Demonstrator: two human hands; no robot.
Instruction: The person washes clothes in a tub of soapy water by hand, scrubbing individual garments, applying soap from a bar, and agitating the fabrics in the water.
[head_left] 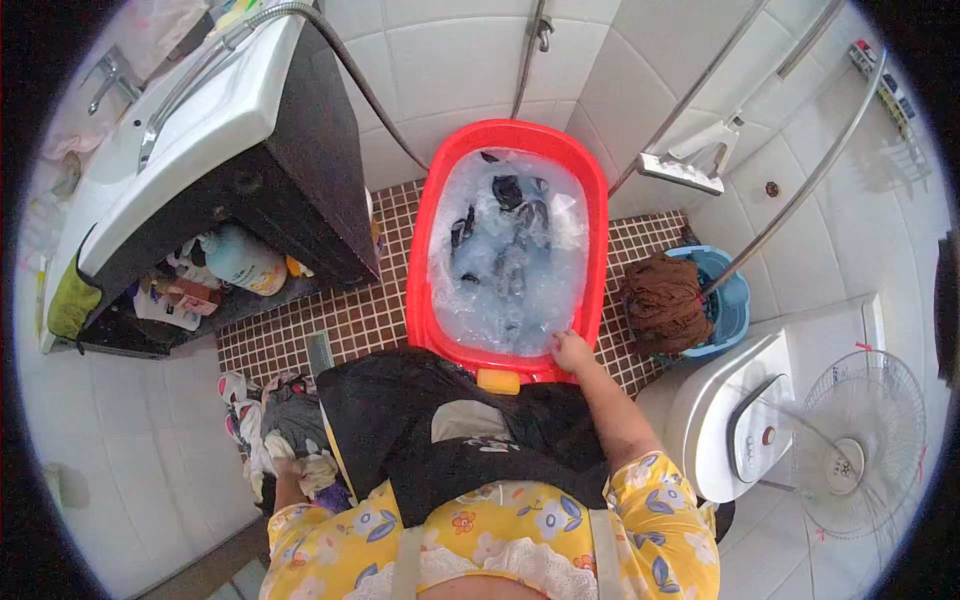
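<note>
A large red tub (pixel 418 285) stands on the floor before me, filled with cloudy, sudsy water (pixel 480 300). Dark and light wet clothes (pixel 508 192) float in it. My right hand (pixel 570 350) rests at the tub's near right edge, its fingers curled over the rim. To my left, my left hand (pixel 286 464) reaches down into a heap of mixed clothes (pixel 292 415) in grey, white, black and purple; its fingers are mostly hidden among them. A yellow block (pixel 498 381) sits at the tub's near end, its kind unclear.
At the right, a blue bucket (pixel 735 300) holds a brown cloth (pixel 665 303), close to a white toilet (pixel 715 430) and a clear-bladed fan (pixel 860 450). On the left stands a sink cabinet (pixel 320 150) with bottles (pixel 243 260) on its shelf. A shower hose (pixel 370 90) hangs behind.
</note>
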